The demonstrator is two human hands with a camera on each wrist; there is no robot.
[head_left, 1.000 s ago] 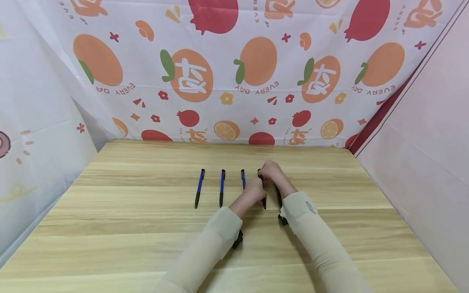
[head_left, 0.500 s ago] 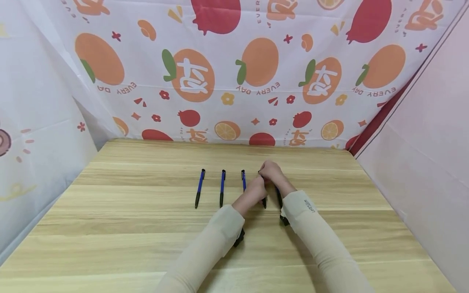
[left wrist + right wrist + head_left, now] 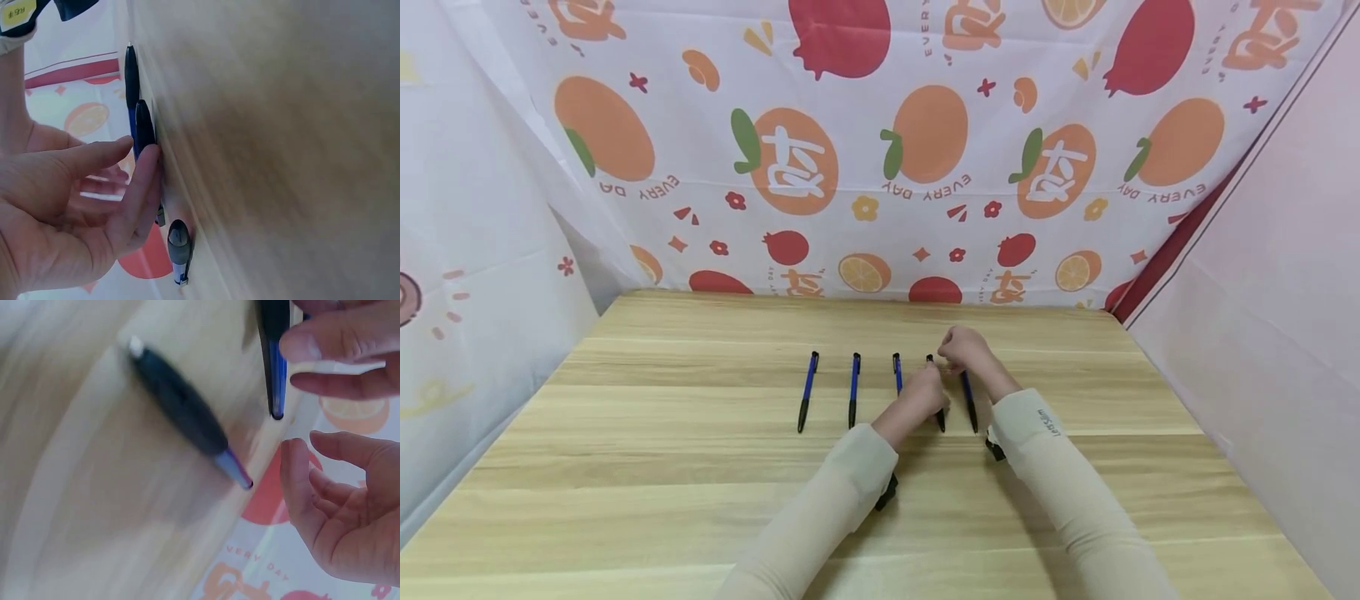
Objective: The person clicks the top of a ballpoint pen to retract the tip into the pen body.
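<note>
Five blue-and-black pens would exceed a simple count, so several lie roughly side by side on the wooden table. My left hand [image 3: 921, 394] pinches one pen [image 3: 144, 119] near its black grip, between thumb and fingers, low at the tabletop. Just beyond that pen's far end, my right hand [image 3: 966, 352] hovers with relaxed fingers, holding nothing. Its thumb and fingertips are apart in the right wrist view. Another pen [image 3: 181, 403] lies to the right, below the right hand. Left of the held pen is a pen [image 3: 897, 371] partly hidden by the left hand.
Two more pens, the leftmost pen [image 3: 807, 392] and its neighbour [image 3: 853, 392], lie farther left. The wooden table [image 3: 647, 467] ends at a fruit-printed cloth [image 3: 865, 167] at the back. Pale cloth walls stand at both sides.
My right hand has let go of the pen's far end and shifted slightly right, uncovering that end. My left hand stays almost in place at the same pen.
</note>
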